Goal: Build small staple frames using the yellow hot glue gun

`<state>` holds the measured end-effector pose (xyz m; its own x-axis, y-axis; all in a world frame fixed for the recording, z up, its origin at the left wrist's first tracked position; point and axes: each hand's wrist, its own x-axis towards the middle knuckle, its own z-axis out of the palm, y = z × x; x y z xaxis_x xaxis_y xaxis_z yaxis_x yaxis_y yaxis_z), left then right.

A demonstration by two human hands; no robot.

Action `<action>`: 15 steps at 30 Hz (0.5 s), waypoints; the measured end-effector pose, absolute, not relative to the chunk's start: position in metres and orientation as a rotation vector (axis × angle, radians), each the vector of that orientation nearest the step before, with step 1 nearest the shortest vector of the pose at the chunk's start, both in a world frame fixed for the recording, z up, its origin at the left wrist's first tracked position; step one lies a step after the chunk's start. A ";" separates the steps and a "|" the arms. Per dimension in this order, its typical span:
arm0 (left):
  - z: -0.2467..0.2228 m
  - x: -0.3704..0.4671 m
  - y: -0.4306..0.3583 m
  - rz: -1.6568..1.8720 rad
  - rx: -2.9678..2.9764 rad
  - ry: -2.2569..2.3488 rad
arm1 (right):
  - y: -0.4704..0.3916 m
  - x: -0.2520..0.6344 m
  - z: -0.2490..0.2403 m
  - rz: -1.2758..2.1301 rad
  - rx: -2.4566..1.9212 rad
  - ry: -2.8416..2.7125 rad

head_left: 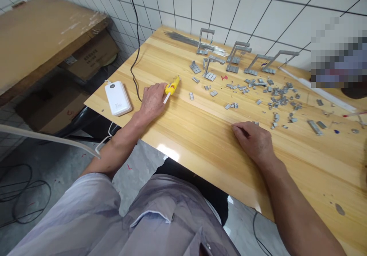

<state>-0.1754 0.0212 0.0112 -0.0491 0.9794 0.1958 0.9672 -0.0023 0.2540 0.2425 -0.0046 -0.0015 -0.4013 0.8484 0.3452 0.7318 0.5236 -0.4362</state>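
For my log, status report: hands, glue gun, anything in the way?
Left hand holding yellow glue gun. Right hand curled on table. Metal pieces scattered beyond right hand.

A white-tiled wall (pixel 177 0) with dark joints rises behind a glossy wooden table (pixel 195 122) whose near edge catches bright light (pixel 168 153); to the left, cardboard boxes (pixel 88 59) sit beneath a scuffed second table (pixel 43 30), and the floor (pixel 146 164) is marbled grey
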 end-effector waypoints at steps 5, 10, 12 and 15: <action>0.010 -0.178 0.022 0.525 2.112 2.184 | -0.005 0.242 -0.001 0.299 -1.265 -2.232; 0.013 -0.178 0.022 0.513 2.098 2.179 | -0.005 0.243 -0.002 0.291 -1.265 -2.234; 0.014 -0.177 0.022 0.533 2.108 2.176 | -0.005 0.243 -0.002 0.283 -1.255 -2.231; 0.013 -0.177 0.022 0.463 2.130 2.185 | -0.004 0.243 -0.002 0.283 -1.249 -2.226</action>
